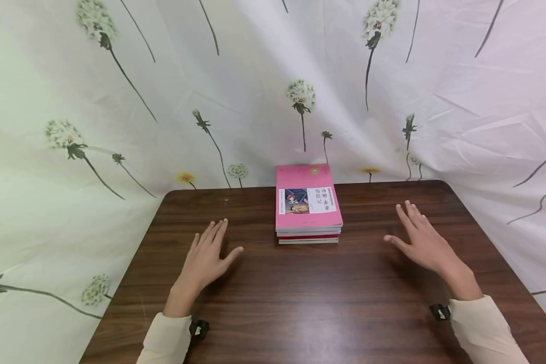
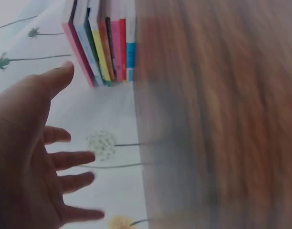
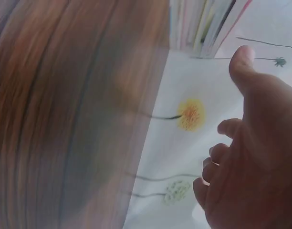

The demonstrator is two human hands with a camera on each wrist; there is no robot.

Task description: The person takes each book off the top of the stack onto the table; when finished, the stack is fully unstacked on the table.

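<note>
A stack of several books lies at the far middle of the brown wooden table, a pink cover with a picture and Chinese characters on top. The left hand is held to the left of the stack, fingers spread and holding nothing. To the right of the books, the right hand is likewise extended with nothing in it. Coloured spines of the books show in the left wrist view, beyond the thumb. In the right wrist view only the pale page edges of the books appear, near the top.
The dark wooden table has rounded far corners. Behind it and along both sides hangs a white cloth printed with dandelions, close against the far edge. Each wrist carries a small black camera, one on the left and one on the right.
</note>
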